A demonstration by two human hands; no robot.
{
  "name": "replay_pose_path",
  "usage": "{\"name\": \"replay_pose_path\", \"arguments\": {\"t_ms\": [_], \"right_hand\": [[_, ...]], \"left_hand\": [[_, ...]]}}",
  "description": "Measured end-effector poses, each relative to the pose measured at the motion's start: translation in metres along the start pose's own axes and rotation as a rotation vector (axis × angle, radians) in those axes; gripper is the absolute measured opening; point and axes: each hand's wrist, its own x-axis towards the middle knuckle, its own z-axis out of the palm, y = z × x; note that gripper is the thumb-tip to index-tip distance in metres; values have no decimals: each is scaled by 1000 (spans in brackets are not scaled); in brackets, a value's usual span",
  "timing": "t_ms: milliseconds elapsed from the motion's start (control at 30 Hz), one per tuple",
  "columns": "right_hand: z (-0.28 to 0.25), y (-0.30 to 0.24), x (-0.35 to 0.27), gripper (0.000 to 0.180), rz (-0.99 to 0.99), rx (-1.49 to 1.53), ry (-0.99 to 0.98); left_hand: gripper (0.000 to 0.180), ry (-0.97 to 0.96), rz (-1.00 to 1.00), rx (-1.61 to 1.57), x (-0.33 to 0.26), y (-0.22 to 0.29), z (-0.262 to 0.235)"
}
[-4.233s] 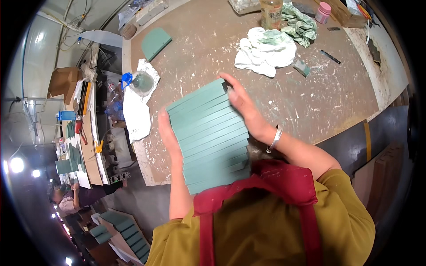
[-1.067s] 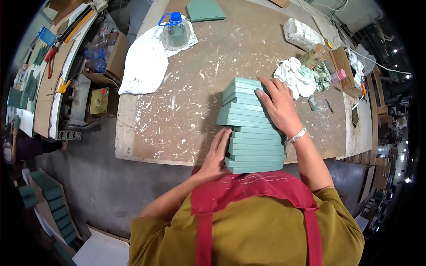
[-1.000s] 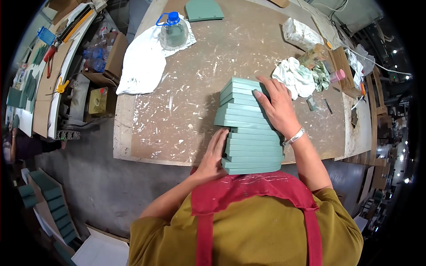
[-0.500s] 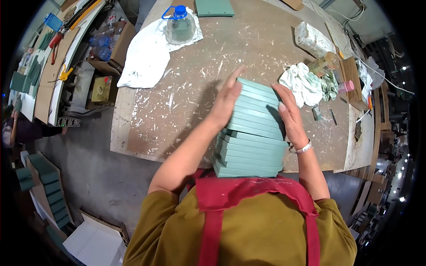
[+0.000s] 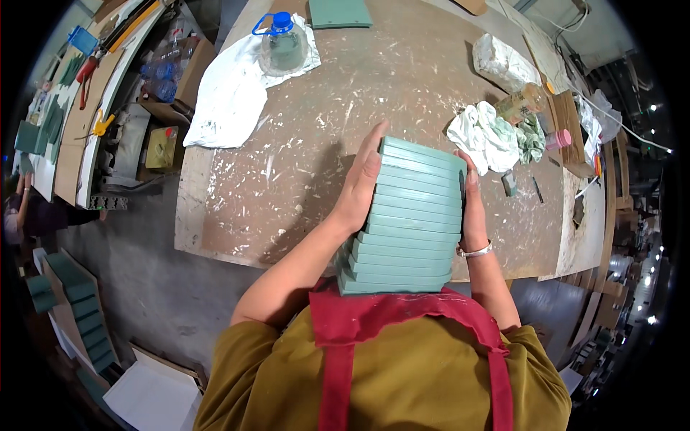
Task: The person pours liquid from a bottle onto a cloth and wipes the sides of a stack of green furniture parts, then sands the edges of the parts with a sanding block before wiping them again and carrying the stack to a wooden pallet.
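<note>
A tall stack of flat grey-green boards [image 5: 417, 201] leans up against my chest at the table's front edge, its layers slightly stepped near the bottom. My left hand [image 5: 361, 179] presses flat along the stack's left side, thumb near its upper layers and fingers extended. On the opposite side, my right hand [image 5: 472, 205] lies along the boards, its fingertips bent near the top corner and partly hidden. Between them, the two palms hold the stack.
The paint-spattered worktable [image 5: 302, 144] carries a blue-capped plastic jug [image 5: 282, 50] on a white cloth [image 5: 228, 100]. A green board [image 5: 340, 13] lies at the far edge. To the right are crumpled rags [image 5: 483, 136], a bottle [image 5: 521, 104] and a white wrapped block [image 5: 505, 63].
The upper boards have come into line with the lower ones, so the stack is more even. Both hands have shifted with it, the right moving closer in along the side.
</note>
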Motion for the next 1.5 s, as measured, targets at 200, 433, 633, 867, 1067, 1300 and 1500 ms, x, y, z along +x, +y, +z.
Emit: {"name": "replay_pose_path", "arguments": {"t_ms": [200, 433, 633, 867, 1067, 1300, 1500], "right_hand": [[5, -13, -13, 69, -100, -217, 26], [-6, -13, -1, 65, -22, -221, 38], [8, -10, -2, 65, -55, -169, 71], [8, -8, -3, 65, -64, -145, 45], [4, -6, -6, 65, -36, -143, 42], [8, -4, -14, 65, -41, -72, 34], [6, -3, -13, 65, -29, -26, 16]], "left_hand": [[72, 0, -71, -104, -9, 8, 6], [65, 1, -215, -237, 13, 10, -5], [53, 84, -263, -189, 20, 2, 3], [64, 30, -300, -233, 17, 9, 0], [92, 104, -157, -157, -39, 23, -13], [80, -95, -134, 6, -82, 17, -5], [79, 45, -120, -52, -79, 8, 10]]}}
